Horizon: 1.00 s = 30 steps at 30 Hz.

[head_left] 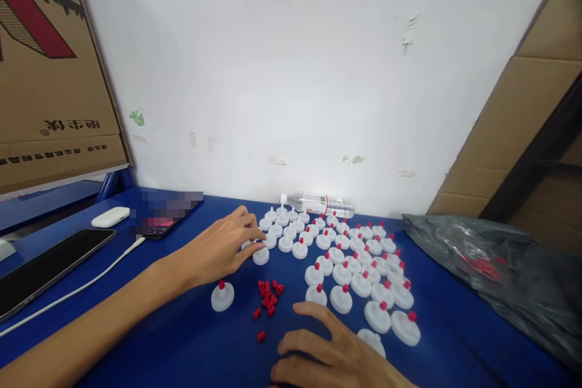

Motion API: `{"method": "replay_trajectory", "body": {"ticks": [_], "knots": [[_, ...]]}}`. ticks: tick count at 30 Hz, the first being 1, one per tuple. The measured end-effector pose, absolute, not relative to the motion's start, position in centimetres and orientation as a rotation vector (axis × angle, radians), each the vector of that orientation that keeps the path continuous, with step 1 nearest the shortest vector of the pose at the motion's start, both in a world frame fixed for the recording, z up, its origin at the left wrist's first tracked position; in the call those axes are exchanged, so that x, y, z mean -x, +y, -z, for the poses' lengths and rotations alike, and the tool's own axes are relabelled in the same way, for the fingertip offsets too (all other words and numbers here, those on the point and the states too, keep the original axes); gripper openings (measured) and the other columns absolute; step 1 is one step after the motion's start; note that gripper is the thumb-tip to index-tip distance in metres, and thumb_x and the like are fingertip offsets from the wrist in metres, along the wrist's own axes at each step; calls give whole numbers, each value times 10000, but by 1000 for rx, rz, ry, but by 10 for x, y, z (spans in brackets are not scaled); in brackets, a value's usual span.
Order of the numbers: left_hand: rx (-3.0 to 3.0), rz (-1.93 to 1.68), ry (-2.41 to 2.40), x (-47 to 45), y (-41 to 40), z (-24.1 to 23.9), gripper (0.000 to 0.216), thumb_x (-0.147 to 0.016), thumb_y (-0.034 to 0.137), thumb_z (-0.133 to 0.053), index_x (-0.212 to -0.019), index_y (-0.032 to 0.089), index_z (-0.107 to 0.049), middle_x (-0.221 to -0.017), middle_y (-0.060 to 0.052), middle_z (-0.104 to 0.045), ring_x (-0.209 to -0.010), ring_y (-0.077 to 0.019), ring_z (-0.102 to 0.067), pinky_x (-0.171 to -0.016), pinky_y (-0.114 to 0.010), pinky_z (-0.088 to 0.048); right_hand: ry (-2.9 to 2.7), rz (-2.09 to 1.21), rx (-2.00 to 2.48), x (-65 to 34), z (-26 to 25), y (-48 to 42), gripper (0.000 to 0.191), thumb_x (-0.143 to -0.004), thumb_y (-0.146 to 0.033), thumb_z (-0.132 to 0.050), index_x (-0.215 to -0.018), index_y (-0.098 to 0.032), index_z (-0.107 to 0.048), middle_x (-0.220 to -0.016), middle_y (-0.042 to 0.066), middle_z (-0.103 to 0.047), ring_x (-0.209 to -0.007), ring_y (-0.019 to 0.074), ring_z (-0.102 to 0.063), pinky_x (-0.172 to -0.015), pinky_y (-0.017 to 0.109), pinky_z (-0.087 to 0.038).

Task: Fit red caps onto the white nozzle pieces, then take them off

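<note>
Many white round plastic caps [345, 254] stand on the blue table [191, 339]; several carry a small red plug, those at the back have none. My left hand [222, 245] reaches right, its fingertips closing round a plain white cap [260, 254] at the left edge of the group. A lone cap with a red plug [222, 296] stands below that hand. A little heap of loose red plugs [268, 298] lies between my hands. My right hand [331, 354] rests low, fingers curled, beside a white cap [373, 339]; what it holds, if anything, is hidden.
A clear water bottle [318, 203] lies against the white wall. A black plastic bag [500, 273] with red bits sits right. At left are a dark tablet [40, 267], a phone [163, 221] on a white cable, and a white earbud case [110, 216]. Cardboard boxes flank both sides.
</note>
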<state>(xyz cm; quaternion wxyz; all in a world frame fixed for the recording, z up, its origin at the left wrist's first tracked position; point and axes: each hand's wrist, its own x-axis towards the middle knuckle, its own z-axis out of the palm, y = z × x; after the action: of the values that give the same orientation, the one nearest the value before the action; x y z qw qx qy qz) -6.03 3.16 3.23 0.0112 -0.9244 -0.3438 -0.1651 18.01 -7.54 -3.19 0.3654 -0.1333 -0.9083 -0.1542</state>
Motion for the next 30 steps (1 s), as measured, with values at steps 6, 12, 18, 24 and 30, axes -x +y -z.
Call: {"method": "replay_trajectory", "body": {"ticks": [6,12,18,24,30], "knots": [[2898,497,-1063,61,36,-27,182,-1041,330,-581,-1059,237,-736,-990,-45,-639,-984,-246,-530,-809,-352,-443,-2309,358,353,-182,34,-76,293,-1021,-57,-520,-863,-234,-693,-751,-90,-715,-802,48,-676,-1233,310,-323],[2901,566,-1028,60,32,-29,205,-1055,314,-511,-1004,225,-688,-998,-47,-642,-962,-237,-546,-797,-344,-454,-2360,377,435,-193,17,-78,220,-1012,-56,-543,-960,-200,-701,-935,-60,-801,-918,71,-719,-1270,340,-288],[2840,924,-1129,52,13,-42,160,-1029,286,-428,-1013,201,-563,-875,-15,-640,-697,-158,-572,-619,-290,-457,-2238,325,513,-202,6,-75,178,-1001,-72,-560,-1028,-185,-694,-974,-20,-802,-957,88,-738,-1239,293,-298],[2792,911,-827,45,7,-34,210,-1089,281,-371,-1121,216,-568,-936,-14,-669,-719,-132,-629,-587,-237,-445,-2217,354,591,-211,-9,-73,238,-1015,-83,-553,-1210,-154,-671,-1051,14,-788,-987,117,-726,-1135,277,-388],[2556,882,-544,33,-3,-24,440,-1028,597,-485,-1258,227,-548,-939,-24,-679,-753,-166,-653,-561,-259,-431,-2038,268,636,-217,-13,-69,108,-978,-135,-668,-1029,-221,-709,-914,-36,-792,-768,105,-740,-998,305,-460]]}}
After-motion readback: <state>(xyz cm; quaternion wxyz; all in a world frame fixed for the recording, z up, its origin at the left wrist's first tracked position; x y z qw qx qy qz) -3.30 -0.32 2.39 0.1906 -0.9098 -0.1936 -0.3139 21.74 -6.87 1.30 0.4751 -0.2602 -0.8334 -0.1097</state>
